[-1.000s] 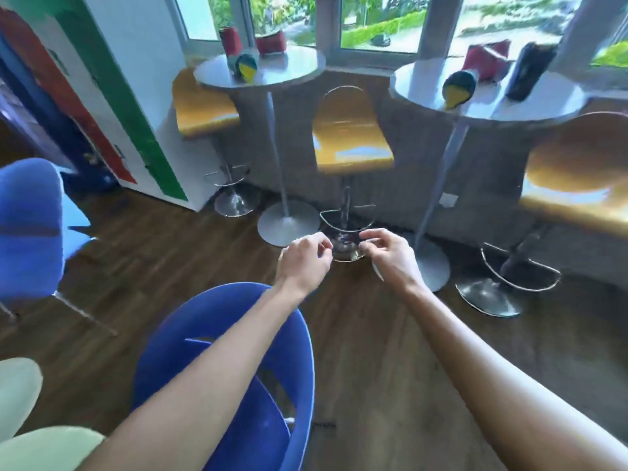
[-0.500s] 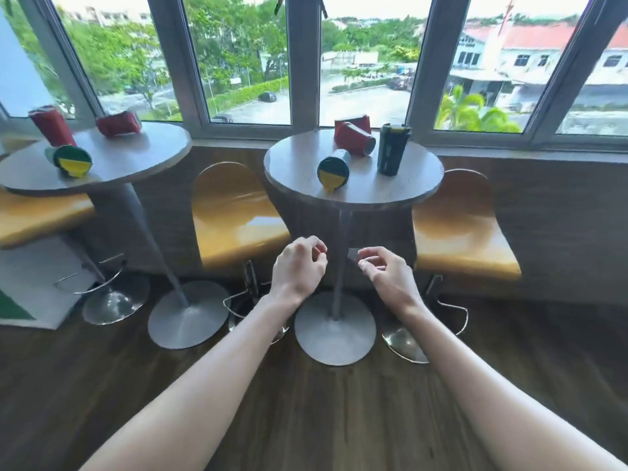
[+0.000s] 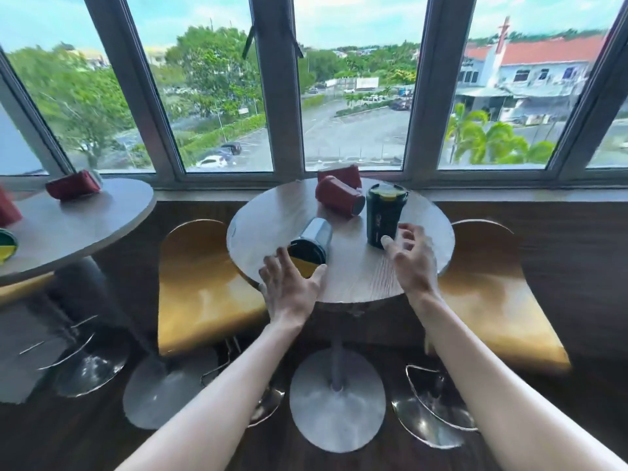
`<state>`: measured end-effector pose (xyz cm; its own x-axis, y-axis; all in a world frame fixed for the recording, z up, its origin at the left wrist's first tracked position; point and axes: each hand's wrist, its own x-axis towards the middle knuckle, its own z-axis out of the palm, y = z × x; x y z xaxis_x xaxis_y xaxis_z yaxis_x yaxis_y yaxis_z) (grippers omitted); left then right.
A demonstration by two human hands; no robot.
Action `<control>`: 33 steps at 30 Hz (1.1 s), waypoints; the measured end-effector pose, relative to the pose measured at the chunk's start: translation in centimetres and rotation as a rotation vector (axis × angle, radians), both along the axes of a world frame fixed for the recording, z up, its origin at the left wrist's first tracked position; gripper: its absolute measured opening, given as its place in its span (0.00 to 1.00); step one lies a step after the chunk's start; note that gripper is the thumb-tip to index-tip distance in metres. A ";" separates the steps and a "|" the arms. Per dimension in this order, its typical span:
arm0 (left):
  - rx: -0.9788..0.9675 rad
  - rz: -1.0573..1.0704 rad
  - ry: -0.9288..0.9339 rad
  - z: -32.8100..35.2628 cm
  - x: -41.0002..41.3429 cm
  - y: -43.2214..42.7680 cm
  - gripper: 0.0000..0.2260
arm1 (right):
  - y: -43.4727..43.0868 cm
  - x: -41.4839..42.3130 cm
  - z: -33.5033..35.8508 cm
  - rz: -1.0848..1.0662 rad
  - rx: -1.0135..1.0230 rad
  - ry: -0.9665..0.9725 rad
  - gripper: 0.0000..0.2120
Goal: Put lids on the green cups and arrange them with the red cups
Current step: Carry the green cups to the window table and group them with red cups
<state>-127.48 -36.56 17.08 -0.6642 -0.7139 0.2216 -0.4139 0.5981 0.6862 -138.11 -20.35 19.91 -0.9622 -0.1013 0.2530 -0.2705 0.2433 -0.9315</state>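
On a small round table a green cup lies on its side, its green-and-yellow lidded end toward me. A second green cup stands upright with a lid on top. Two red cups lie on their sides behind them, near the window. My left hand is open, fingers spread, right at the lying cup's lidded end. My right hand is open too, its fingertips close to the base of the upright cup. Neither hand holds anything.
Yellow bar stools stand on both sides of the table, the right stool close to my right arm. A second round table at left carries red cups and another green lidded cup. Windows run behind.
I have come up to the round table and the view has risen. Both hands, loosely closed before, have opened and reached over the table toward the two green cups.
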 end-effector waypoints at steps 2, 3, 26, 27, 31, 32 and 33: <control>0.038 0.061 -0.012 -0.3 -1.6 -0.1 0.40 | -0.8 -3.1 0.4 -0.064 0.031 0.030 0.21; 0.051 0.071 -0.011 -0.5 -2.3 -0.1 0.41 | -1.4 -4.3 0.8 -0.082 0.049 0.050 0.21; -0.154 -0.059 0.041 4.9 -11.0 -3.9 0.45 | -5.2 -11.5 -1.6 -0.087 0.269 0.332 0.30; -0.131 -0.074 0.000 5.4 -11.9 -4.3 0.45 | -5.2 -11.6 -1.7 -0.087 0.272 0.326 0.30; 0.070 -0.115 0.042 6.0 -14.0 -5.3 0.41 | -5.0 -11.9 -2.1 -0.074 0.279 0.346 0.30; 0.109 -0.119 0.076 5.9 -14.2 -5.4 0.41 | -4.9 -12.1 -2.4 -0.072 0.277 0.351 0.31; 0.128 -0.117 0.101 5.8 -14.4 -5.4 0.41 | -4.9 -12.3 -2.6 -0.074 0.271 0.355 0.31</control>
